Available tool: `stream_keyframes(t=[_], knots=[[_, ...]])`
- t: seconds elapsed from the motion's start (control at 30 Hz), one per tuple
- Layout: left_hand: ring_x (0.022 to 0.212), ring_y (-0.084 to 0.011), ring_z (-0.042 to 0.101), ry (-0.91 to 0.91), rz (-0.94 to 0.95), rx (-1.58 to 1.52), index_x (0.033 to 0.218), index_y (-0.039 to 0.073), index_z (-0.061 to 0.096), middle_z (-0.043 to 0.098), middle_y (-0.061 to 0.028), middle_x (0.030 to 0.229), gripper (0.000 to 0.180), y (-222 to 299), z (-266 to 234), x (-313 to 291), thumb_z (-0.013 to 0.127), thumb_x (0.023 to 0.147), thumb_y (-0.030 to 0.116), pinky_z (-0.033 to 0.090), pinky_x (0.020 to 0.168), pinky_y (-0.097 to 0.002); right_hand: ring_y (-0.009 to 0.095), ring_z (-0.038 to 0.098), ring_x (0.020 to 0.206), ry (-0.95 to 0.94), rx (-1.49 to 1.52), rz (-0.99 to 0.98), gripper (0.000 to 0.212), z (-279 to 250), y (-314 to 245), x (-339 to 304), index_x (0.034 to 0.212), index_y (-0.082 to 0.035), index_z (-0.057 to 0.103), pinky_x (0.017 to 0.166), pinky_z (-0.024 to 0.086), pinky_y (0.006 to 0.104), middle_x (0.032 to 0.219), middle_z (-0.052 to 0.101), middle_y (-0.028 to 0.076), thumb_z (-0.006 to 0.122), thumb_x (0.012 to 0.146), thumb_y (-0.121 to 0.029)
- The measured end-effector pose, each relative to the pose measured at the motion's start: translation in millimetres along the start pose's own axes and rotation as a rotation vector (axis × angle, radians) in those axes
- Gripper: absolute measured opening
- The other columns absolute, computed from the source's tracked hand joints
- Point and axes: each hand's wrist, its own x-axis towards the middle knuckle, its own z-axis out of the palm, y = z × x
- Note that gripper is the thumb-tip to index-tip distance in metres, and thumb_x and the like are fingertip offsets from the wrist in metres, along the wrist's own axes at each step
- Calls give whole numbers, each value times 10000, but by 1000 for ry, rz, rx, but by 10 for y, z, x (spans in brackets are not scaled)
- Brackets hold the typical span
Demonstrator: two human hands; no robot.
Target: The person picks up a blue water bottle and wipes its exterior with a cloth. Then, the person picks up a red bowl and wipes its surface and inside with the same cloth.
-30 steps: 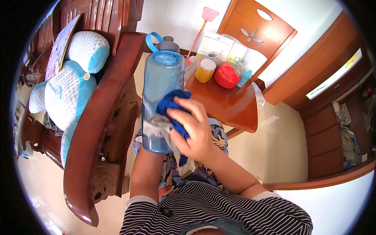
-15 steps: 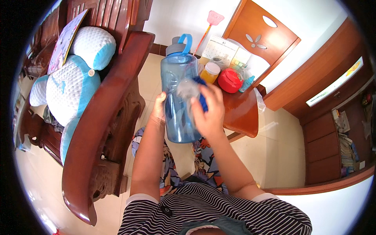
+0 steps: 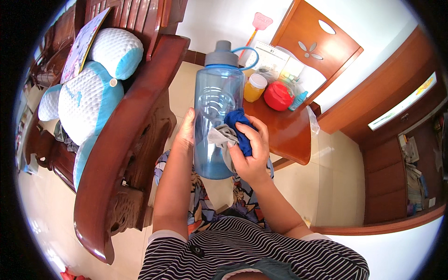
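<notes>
A large, clear blue water bottle [image 3: 215,100] stands upright in front of me, with a grey lid [image 3: 221,57] and a blue carry loop. My left hand [image 3: 186,128] grips its left side; the thumb shows, while the fingers are hidden behind the bottle. Bunched in my right hand [image 3: 252,149] is a cloth [image 3: 239,128], part dark blue and part grey-white. The fingers close round this cloth, which lies against the right side of the bottle's front.
On my left stands a dark wooden bench [image 3: 126,140] holding a blue-and-white stuffed cushion [image 3: 86,100]. A wooden chair [image 3: 287,135] at the right carries a yellow jar [image 3: 255,87], a red round container [image 3: 278,96], a small teal bottle [image 3: 298,100] and a desk calendar [image 3: 267,59]. A pink fly swatter [image 3: 262,21] leans behind.
The bottle has turned, so its carry loop now points right, and it sits slightly lower. My right hand with the cloth has moved down along the bottle and is no longer blurred.
</notes>
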Motion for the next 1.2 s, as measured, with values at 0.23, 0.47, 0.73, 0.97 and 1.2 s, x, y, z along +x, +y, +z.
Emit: stream_keyframes(t=[0.23, 0.47, 0.73, 0.97, 1.2], knots=[[1142, -262, 616, -120, -136, 98, 1393, 2, 471, 607, -143, 1296, 1044, 33, 65, -5, 846, 628, 606, 493, 1013, -408, 348, 560, 1149, 93, -5, 80, 397, -4, 115, -66, 1228, 26, 557, 1002, 433, 415, 1274, 551, 218, 664, 856, -60], [1289, -252, 491, -130, -138, 336, 1507, 11, 305, 517, -126, 1394, 1174, 30, 349, -16, 881, 612, 508, 372, 1107, -384, 310, 563, 1122, 301, -58, 231, 391, 35, 341, 268, 1251, 32, 559, 996, 430, 397, 1240, 555, 195, 662, 909, -126], [1303, -259, 477, 66, 51, 613, 1507, 29, 316, 507, -122, 1416, 991, -52, 189, -33, 850, 728, 326, 350, 1125, -380, 363, 511, 1144, -89, -497, -186, 337, 287, -101, 584, 1076, -42, 695, 962, 425, 473, 1266, 574, 136, 701, 753, -135], [1248, -201, 506, 45, 56, 690, 1444, 40, 387, 546, -98, 1336, 897, -35, 250, -55, 861, 695, 180, 371, 1096, -371, 350, 544, 1140, -82, -430, -326, 402, 372, 40, 456, 1054, -81, 719, 970, 438, 464, 1247, 606, 119, 708, 655, -41], [1302, -233, 459, 20, 256, 519, 1473, 33, 320, 510, -109, 1358, 1021, 29, 495, -89, 891, 637, 166, 328, 1122, -373, 199, 608, 1023, 265, 227, 512, 349, 68, 592, 664, 1244, 30, 596, 916, 477, 341, 1158, 647, 124, 635, 964, -175]])
